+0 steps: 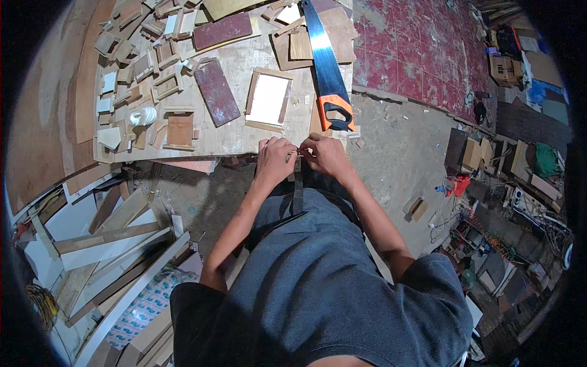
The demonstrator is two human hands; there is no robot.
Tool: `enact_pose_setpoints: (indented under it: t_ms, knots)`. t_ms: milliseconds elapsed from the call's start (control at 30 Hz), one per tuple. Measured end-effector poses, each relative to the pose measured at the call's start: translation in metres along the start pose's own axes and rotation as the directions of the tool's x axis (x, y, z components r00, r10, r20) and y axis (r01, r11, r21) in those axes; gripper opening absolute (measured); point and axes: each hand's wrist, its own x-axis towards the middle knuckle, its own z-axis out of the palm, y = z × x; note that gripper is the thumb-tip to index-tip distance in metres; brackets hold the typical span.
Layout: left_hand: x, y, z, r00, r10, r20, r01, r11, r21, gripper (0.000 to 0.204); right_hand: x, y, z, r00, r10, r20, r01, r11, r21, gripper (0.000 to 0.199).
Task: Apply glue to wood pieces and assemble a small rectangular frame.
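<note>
My left hand [273, 158] and my right hand [325, 154] meet at the near edge of a plywood work board [238, 131], fingertips pinched together on a small thin piece [298, 151]; what it is stays too small to tell. A dark strip [298, 186] hangs down from below the hands over my grey shirt. Just beyond my right hand lies a hand saw [327, 67] with an orange and black handle. A small frame with a white panel [268, 99] sits beyond my left hand.
Several small wooden frames and offcuts [143, 67] cover the board's left part, with two dark red panels [217, 92]. Long boards and strips [110, 238] lie at the lower left. Red tiled floor [416, 49] and cluttered boxes and cables [501, 183] lie to the right.
</note>
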Motion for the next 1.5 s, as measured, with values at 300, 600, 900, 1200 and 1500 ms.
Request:
enact_pose_setpoints:
  t_ms: [300,600,900,1200,1500]
  knots:
    - [-0.001,-0.005,0.004,0.995,-0.067,-0.069,0.064,0.997,-0.047,0.011,0.004,0.001,0.011,0.999,0.038,-0.012,-0.038,0.999,0.015,0.013]
    - [0.003,-0.010,0.003,0.998,-0.064,-0.029,0.063,0.997,-0.046,0.008,0.008,-0.003,0.010,0.996,-0.004,-0.093,0.003,1.000,-0.011,0.018]
    - [-0.001,-0.008,0.005,0.994,-0.104,-0.018,0.104,0.995,-0.010,0.009,0.009,0.003,0.018,0.999,-0.032,-0.031,0.030,0.998,-0.052,0.017]
    - [-0.005,-0.011,0.008,0.996,-0.084,-0.042,0.084,0.996,0.013,0.009,0.012,0.000,0.023,1.000,-0.022,-0.018,0.020,0.996,-0.084,0.017]
    - [-0.006,-0.008,0.010,0.994,-0.011,-0.110,0.025,0.992,0.120,0.004,0.011,0.002,0.031,0.987,-0.123,-0.108,0.106,0.983,-0.152,0.018]
